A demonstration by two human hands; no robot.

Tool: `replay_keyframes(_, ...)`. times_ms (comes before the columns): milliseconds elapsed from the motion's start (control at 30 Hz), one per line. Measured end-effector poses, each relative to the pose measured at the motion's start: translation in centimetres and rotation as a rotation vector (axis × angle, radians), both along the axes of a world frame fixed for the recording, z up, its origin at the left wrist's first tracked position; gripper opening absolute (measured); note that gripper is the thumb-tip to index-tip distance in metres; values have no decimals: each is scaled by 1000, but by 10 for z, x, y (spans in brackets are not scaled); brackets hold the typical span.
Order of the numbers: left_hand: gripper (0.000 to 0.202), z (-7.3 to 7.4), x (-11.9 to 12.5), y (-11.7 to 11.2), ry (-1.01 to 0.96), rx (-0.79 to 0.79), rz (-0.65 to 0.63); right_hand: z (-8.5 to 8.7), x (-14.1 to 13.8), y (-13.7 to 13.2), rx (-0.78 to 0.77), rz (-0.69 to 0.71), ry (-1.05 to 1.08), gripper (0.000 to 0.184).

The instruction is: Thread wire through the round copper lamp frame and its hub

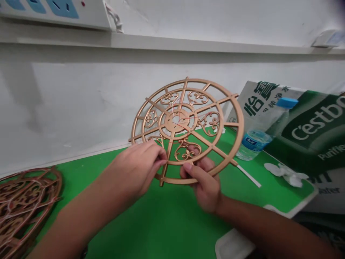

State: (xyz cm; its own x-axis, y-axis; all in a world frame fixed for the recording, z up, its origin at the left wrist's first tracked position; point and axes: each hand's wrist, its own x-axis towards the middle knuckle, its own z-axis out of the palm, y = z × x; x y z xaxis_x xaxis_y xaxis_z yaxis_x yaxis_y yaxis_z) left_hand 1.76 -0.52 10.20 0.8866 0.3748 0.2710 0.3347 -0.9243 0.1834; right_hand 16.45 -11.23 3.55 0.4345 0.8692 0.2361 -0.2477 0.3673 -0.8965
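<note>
A round, copper-coloured openwork frame (221, 153) with spokes, rings and scroll ornaments is held up, tilted, above the green tabletop. My right hand (206, 181) grips its lower rim, thumb in front and fingers behind. At the lower left, my left hand (142, 162) pinches with thumb and fingertips beside a spoke; thin red and white threads run across the frame near there. Whether those fingertips hold a thread or the spoke itself is hidden.
Similar copper frames (35, 201) lie stacked at the left. On the right stand a water bottle (256, 140) with a blue cap and a printed carton (312, 126). White plastic pieces (287, 174) and a white strip (249, 175) lie nearby. A power strip (54, 14) sits on the ledge above.
</note>
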Motion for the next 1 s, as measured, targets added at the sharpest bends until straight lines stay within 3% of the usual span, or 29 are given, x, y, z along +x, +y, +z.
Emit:
replay_keyframes(200, 25, -7, 10, -6, 52, -53, -15, -25, 9, -9, 61, -15, -39, 26)
replay_keyframes(367, 22, -7, 7, -4, 17, -70, -26, -18, 16, -8, 60, -56, -24, 33)
replay_keyframes(667, 10, -8, 10, -13, -24, 214, -48, -13, 13, -13, 115, -36, -20, 20)
replay_keyframes(1000, 14, -11, 12, -13, -51, 195, -49, -15, 13, -11, 146, -4, -35, 19)
